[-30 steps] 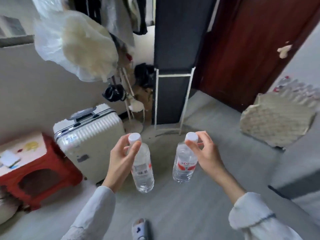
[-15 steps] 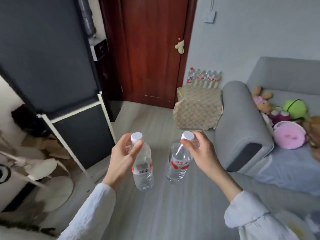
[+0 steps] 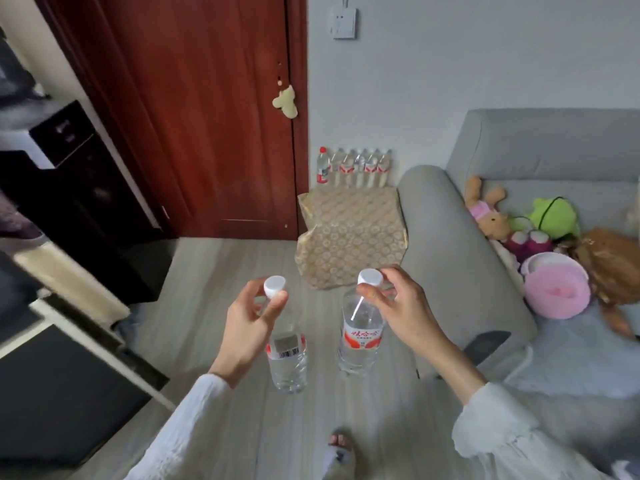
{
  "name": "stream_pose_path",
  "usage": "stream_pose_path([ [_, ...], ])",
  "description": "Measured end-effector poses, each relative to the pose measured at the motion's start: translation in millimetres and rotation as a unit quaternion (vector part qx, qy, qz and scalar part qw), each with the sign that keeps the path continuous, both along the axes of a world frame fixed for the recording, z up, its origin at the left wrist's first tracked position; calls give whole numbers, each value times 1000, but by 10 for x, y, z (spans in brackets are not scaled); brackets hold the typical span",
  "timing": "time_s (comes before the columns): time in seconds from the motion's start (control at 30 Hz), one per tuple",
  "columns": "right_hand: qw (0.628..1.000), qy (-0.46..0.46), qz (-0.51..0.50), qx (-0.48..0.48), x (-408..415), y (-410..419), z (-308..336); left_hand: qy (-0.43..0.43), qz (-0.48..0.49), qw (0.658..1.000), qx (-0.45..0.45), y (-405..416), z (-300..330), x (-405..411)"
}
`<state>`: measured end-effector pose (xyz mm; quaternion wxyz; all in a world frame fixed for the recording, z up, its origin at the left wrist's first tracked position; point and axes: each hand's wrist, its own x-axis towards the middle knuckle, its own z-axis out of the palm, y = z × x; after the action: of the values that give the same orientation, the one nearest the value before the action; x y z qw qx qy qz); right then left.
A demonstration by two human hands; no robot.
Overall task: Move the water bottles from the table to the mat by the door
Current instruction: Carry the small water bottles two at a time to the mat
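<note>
My left hand [image 3: 247, 325] pinches the neck of a clear water bottle [image 3: 286, 355] with a white cap and a barcode label, hanging upright above the floor. My right hand [image 3: 403, 308] pinches the neck of a second clear bottle [image 3: 360, 337] with a red and white label. Ahead lies the beige patterned mat [image 3: 349, 233] on the floor, between the red-brown door [image 3: 207, 116] and the sofa arm. Several water bottles [image 3: 353, 168] stand in a row against the wall at the mat's far edge.
A grey sofa [image 3: 446, 244] with plush toys [image 3: 554, 258] fills the right side. A black cabinet [image 3: 86, 209] and a white-framed dark panel [image 3: 62, 368] stand on the left. My slippered foot [image 3: 337, 452] shows at the bottom on the grey floor.
The view has swung right, from the suitcase and red stool to the door, mat and sofa. The mat is nearer now. Both hands keep the same hold on the bottles.
</note>
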<state>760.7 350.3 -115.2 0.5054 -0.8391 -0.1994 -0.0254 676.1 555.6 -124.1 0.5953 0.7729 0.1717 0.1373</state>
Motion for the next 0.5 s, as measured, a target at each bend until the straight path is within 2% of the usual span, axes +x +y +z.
stream_pose_path([
  [0.27, 999, -1, 3, -32, 1797, 175, 66, 0, -18, 1000, 16, 197, 56, 1843],
  [0.5, 999, 27, -10, -43, 3230, 504, -134, 12, -24, 999, 28, 584, -173, 3255],
])
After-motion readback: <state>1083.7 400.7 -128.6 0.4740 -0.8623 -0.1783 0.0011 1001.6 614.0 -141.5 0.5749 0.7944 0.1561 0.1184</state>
